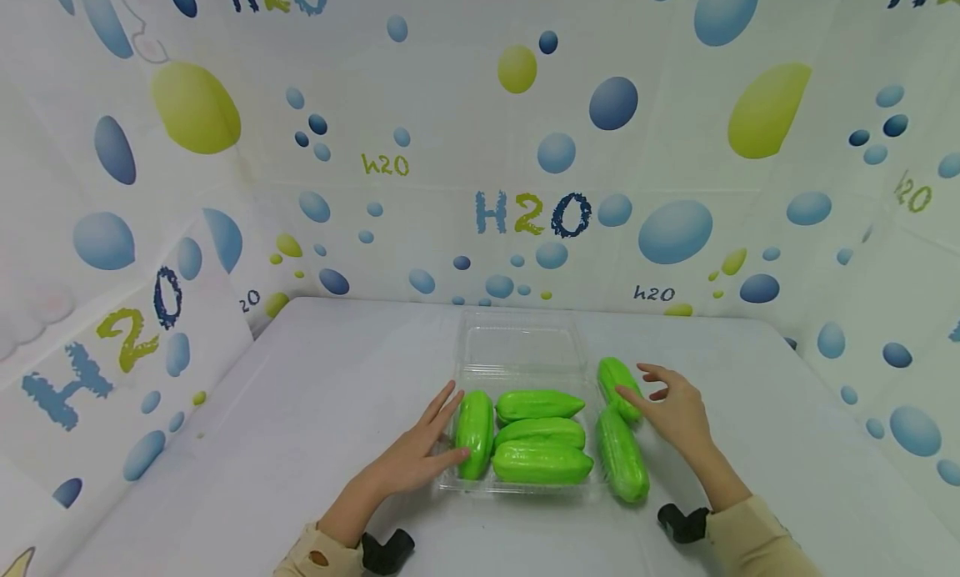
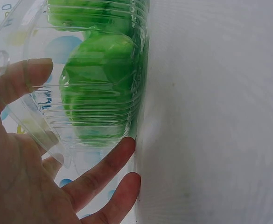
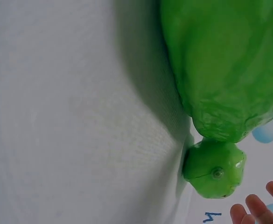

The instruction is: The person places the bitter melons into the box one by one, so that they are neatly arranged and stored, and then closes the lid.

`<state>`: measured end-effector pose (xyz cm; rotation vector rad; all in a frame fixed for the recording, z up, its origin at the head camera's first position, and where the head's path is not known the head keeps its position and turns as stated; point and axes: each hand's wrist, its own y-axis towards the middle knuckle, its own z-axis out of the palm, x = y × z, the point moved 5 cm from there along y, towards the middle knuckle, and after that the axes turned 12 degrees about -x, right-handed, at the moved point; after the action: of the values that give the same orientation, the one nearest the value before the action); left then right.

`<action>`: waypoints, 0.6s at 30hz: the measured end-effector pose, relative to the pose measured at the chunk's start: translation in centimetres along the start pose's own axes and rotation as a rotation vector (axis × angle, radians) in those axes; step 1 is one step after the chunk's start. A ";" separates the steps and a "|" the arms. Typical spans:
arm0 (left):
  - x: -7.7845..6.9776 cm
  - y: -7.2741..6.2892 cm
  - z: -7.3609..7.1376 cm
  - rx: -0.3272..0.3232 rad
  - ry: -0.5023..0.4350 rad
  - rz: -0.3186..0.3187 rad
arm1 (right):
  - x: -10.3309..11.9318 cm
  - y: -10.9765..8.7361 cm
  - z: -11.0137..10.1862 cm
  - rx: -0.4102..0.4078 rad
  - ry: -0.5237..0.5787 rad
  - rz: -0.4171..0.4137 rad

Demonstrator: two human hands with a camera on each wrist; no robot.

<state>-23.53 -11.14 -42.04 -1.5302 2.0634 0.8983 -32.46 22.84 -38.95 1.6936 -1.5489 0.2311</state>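
A clear plastic clamshell box lies open on the table, its lid folded back away from me. Several glossy green artificial cucumbers fill it: one upright cucumber on the left, the others stacked crosswise, such as the front cucumber. My left hand rests at the box's left side, thumb over the rim, fingers spread along the outer wall. Right of the box lie a near cucumber and a far cucumber, end to end. My right hand hovers beside the far cucumber, fingers loosely bent and holding nothing.
A white cloth covers the table. Behind it hangs a white curtain with blue and green drops and lettering. Black wrist-worn devices sit by both sleeves, the left device and the right device.
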 end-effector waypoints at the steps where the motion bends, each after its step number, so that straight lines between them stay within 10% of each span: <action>1: 0.0 0.0 0.0 0.000 0.000 -0.001 | -0.1 0.1 0.1 0.004 0.000 0.004; 18: 0.0 0.0 0.0 -0.002 -0.002 0.003 | -1.4 0.1 1.3 0.108 0.013 0.012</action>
<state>-23.50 -11.12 -42.00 -1.5268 2.0642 0.9036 -33.37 22.99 -40.63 1.7633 -1.5613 0.3370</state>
